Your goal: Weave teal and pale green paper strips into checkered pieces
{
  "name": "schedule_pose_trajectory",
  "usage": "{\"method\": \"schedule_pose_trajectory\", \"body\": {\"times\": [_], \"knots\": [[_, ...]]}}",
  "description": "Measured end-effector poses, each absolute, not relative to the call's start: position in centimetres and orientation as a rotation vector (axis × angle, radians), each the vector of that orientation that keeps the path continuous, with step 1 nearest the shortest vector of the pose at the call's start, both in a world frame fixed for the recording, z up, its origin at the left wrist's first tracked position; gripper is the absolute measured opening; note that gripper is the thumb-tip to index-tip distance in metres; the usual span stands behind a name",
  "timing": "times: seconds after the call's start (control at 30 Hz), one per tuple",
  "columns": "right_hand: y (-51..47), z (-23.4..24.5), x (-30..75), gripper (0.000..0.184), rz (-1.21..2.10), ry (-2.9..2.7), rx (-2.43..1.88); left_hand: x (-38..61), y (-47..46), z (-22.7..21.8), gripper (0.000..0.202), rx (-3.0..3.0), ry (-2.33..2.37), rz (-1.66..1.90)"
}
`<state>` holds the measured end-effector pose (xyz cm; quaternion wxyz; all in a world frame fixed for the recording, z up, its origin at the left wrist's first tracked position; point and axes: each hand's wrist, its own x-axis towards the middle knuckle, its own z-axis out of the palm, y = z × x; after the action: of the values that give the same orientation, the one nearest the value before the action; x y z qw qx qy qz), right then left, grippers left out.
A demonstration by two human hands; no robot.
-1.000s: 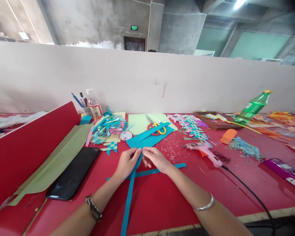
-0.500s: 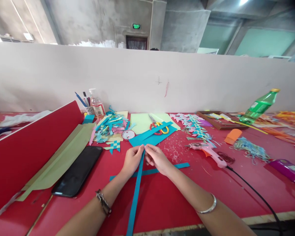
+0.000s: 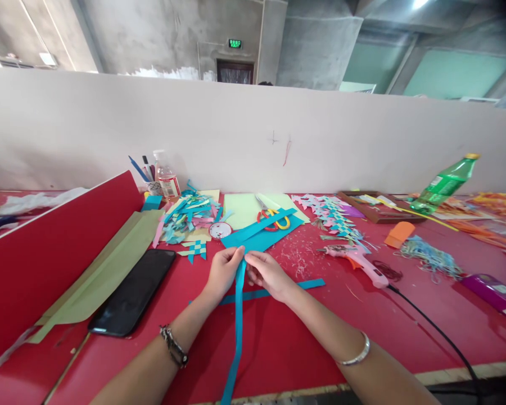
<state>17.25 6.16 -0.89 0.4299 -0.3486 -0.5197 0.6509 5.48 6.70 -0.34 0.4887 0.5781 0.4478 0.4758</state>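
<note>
Between my two hands a blue paper strip (image 3: pixel 239 315) hangs down past the table's front edge. My left hand (image 3: pixel 226 270) pinches its upper end between thumb and fingers. Close beside it, my right hand (image 3: pixel 266 274) has thumb and fingers closed on the same end; the fingertips hide the very tip. Another blue strip (image 3: pixel 312 284) lies crosswise on the table beneath my hands. Just beyond them sits blue paper (image 3: pixel 261 239), and scissors (image 3: pixel 284 221) with red and yellow handles rest partly under a strip of it.
To the left are a black phone (image 3: pixel 132 292), green paper (image 3: pixel 96 281) and a heap of paper scraps (image 3: pixel 189 214). A pink glue gun (image 3: pixel 358 259) with its cord (image 3: pixel 438 332) lies right. Woven strips (image 3: pixel 335 216), yarn (image 3: pixel 430 259) and a green bottle (image 3: pixel 447 183) stand farther back.
Both hands have shifted slightly left. The held strip now hangs more upright and bends in the middle, where it was straight and slanted before.
</note>
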Motion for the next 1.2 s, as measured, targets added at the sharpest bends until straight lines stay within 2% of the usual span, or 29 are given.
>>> {"method": "schedule_pose_trajectory", "body": {"times": [0.1,0.3,1.2], "knots": [[6.2,-0.88,17.22,0.027,1.603,-1.284,-0.857,5.2,6.93,-0.38,0.039,1.421,1.156,1.198],[6.39,-0.91,17.44,0.028,1.537,-1.228,-0.859,5.31,6.81,-0.44,0.043,1.495,0.991,1.019],[6.6,-1.16,17.41,0.029,1.463,-1.359,-0.91,5.5,6.65,-0.86,0.04,1.618,1.242,1.213]]}}
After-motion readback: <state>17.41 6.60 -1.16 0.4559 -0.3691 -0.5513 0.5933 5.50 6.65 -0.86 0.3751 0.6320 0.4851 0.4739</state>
